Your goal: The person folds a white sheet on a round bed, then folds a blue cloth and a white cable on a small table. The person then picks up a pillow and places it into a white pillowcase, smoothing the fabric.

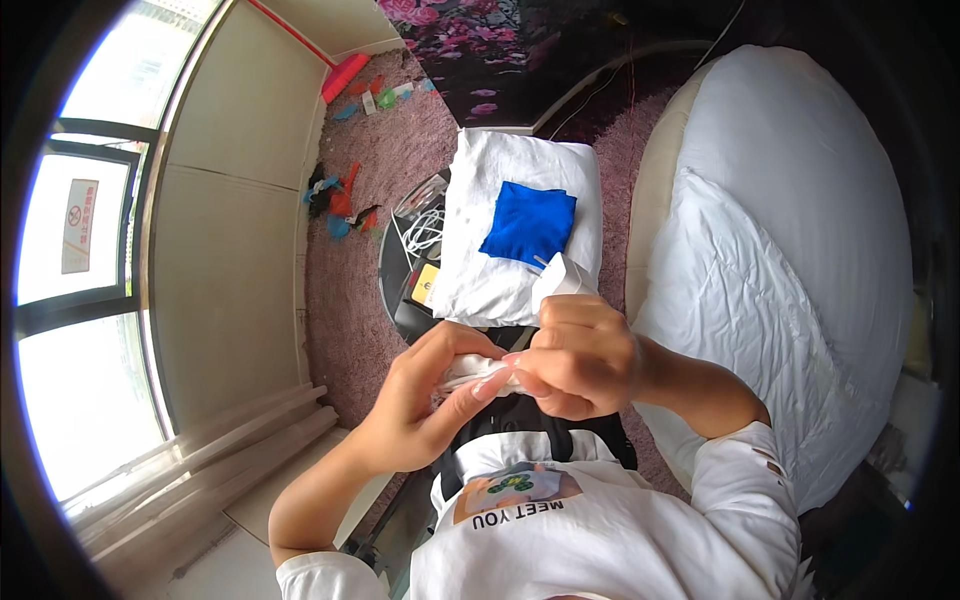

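Observation:
My left hand (420, 397) is curled around a small white bundle (474, 369); whether it is coiled cable or folded cloth, I cannot tell. The fingertips of my right hand (581, 356) meet my left thumb at the bundle's right end. A white power adapter (564, 277) with metal prongs sticks out beyond my right fist, its lower part hidden by the fingers. Past both hands lies a white pillow (465, 225). On top of it rests a folded blue cloth (531, 221), just beyond the adapter.
Under the pillow's left side, a dark round table (391, 281) bears a white cable (424, 232) and a yellow card-like item (426, 283). White bedding (780, 225) lies at right. Colourful scraps (341, 202) and a red broom (345, 77) are on the carpet.

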`<state>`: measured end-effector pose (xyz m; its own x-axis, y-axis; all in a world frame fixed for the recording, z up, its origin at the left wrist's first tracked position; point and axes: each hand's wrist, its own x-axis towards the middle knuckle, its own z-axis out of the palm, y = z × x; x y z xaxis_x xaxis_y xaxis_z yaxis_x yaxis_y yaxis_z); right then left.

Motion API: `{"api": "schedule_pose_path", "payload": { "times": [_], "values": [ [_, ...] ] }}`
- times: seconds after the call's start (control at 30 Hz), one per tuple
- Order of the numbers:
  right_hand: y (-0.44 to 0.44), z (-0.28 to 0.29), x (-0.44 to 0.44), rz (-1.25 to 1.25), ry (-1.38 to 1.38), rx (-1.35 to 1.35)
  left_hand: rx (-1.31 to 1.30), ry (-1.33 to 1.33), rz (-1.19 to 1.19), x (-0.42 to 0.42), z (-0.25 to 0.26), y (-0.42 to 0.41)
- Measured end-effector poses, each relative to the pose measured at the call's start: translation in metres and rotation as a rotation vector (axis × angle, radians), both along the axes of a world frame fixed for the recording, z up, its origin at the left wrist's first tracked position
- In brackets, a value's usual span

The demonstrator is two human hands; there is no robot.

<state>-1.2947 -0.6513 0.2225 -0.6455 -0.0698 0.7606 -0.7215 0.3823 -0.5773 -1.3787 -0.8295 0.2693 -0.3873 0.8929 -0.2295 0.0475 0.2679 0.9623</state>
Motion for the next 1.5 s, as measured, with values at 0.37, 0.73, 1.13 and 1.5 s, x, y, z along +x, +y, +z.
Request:
{"api": "schedule_pose_path", "payload": {
  "times": [0.37, 0.73, 1.13, 1.5],
  "values": [
    [-0.049, -0.084, -0.006, -0.08, -0.379, -0.208, -0.192, -0.341, 0.325, 0.01, -0.079, -0.032],
    [-0.062, -0.108, -0.127, 0.186, -0.917, 0.034, -0.07, -0.308, 0.639, -0.1, -0.159, -0.066],
    [-0.067, -0.197, -0.236, 0.017, -0.697, 0.764, 0.145, -0.533, 0.811, -0.174, -0.259, -0.067],
    [-0.075, -0.279, -0.226, -0.051, -0.65, 0.932, -0.138, 0.055, 0.644, -0.187, -0.328, -0.071]
  ]
}}
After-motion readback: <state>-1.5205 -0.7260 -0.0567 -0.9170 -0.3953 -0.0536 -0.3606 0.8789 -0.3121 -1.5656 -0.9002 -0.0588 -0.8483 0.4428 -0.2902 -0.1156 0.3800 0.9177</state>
